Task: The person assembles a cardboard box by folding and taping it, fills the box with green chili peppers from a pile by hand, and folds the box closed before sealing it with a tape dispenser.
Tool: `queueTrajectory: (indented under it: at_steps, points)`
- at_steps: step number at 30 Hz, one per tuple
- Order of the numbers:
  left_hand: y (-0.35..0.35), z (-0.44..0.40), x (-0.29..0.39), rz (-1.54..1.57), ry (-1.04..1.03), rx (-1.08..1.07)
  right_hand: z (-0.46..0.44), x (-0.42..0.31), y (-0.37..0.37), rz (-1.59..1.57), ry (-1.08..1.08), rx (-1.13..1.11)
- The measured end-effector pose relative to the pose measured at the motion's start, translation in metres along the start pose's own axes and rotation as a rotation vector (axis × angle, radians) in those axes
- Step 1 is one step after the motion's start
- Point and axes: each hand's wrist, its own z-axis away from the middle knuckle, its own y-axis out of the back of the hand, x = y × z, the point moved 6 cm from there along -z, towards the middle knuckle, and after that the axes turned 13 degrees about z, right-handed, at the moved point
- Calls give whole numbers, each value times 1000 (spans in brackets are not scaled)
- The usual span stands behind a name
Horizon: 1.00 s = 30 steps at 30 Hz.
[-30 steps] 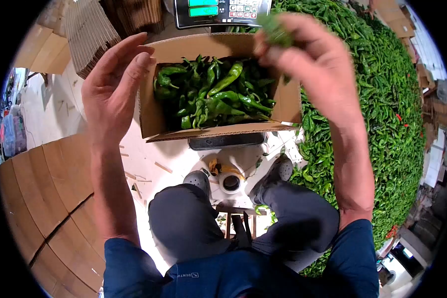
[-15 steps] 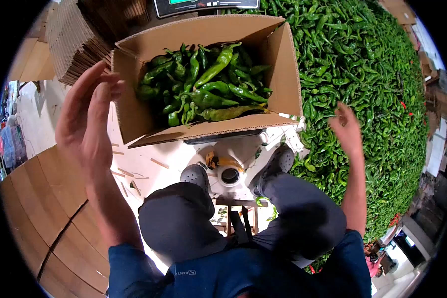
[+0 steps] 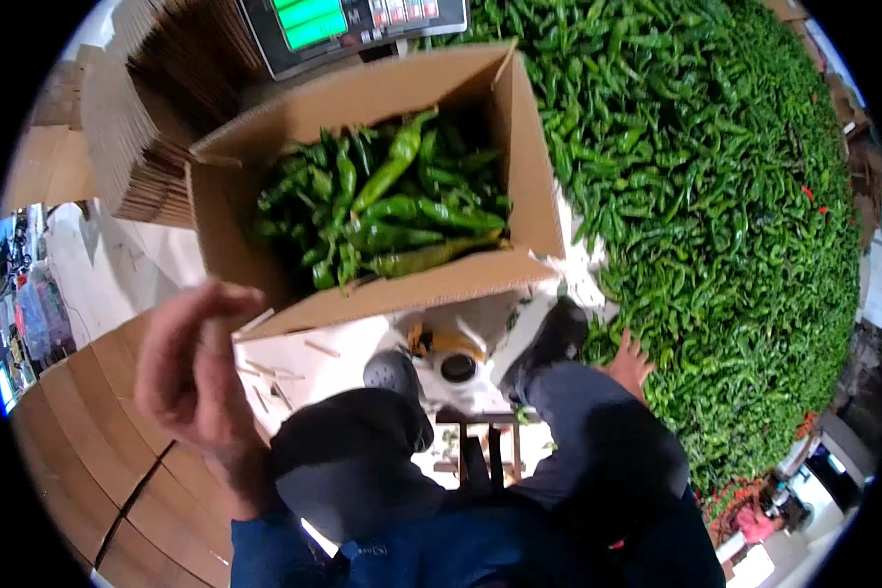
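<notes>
An open cardboard box stands in front of me, partly filled with long green peppers. Off the near left corner of the box, my left hand is raised with loosely bent fingers and nothing visible in it. My right hand is beside my right knee, at the edge of a big heap of green peppers. Its fingers are spread and hold nothing I can see; the knee hides part of the wrist.
Behind the box is a scale display with lit green panels. Flattened cardboard is stacked at the back left, and more cardboard lies on the near left. A roll of tape sits on the floor between my shoes.
My right hand has moved down and toward my knee, to the heap's edge. My left hand has dropped lower and its fingers have bent more. The view has shifted, showing more of the scale.
</notes>
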Motion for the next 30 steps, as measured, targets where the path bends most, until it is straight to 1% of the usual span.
queueTrajectory:
  at_steps: [1,2,3,4,6,8,9,10,11,13,14,16,18,19,20,21,22,23,24,26,28,29,30]
  points:
    - [-5,0,6,-9,8,-55,-1,3,2,62,30,-89]
    - [-8,-1,14,-68,4,-111,-5,5,-9,133,69,-52]
    - [-14,-3,24,-97,-1,-176,-1,5,-4,171,80,-80]
    - [-21,-4,31,-127,3,-242,5,6,2,178,104,-76]
    - [-36,0,35,-114,13,-374,14,15,16,76,174,-67]
    - [-66,6,36,-109,121,-647,12,26,11,51,186,77]
    - [-87,12,37,-107,138,-853,12,32,7,37,189,145]
    - [-106,26,30,-73,151,-1027,15,38,5,-21,189,285]
    - [-124,41,26,-113,145,-1186,20,43,1,-82,187,421]
    - [-154,74,12,-149,221,-1442,37,50,0,-161,149,715]
    - [-169,94,0,-156,271,-1565,48,52,6,-169,39,687]
    - [-193,128,-39,-300,527,-1763,61,59,5,-279,-200,424]
    - [-228,169,-97,-278,597,-1838,64,60,-17,-466,-258,167]
    - [-252,182,-122,-158,689,-1808,64,53,-33,-450,-289,161]
    - [-276,196,-141,-166,1023,-1678,57,50,-49,-479,-286,165]
    - [-302,227,-171,-210,911,-1656,63,47,-48,-528,-322,148]
    - [-323,262,-193,39,1157,-1532,66,45,-59,-594,-286,260]
    - [-349,287,-212,9,1119,-1514,66,42,-74,-594,-262,412]
    - [-374,316,-229,33,1092,-1417,78,43,-64,-655,-273,438]
    - [-410,369,-261,-45,1155,-1281,84,53,-66,-713,-286,475]
    - [-427,393,-247,0,1268,-1209,84,67,-72,-738,-302,494]
    - [-434,379,-229,-112,1051,-1290,84,71,-73,-740,-310,508]
    - [-439,371,-228,-238,936,-1248,85,73,-71,-743,-314,521]
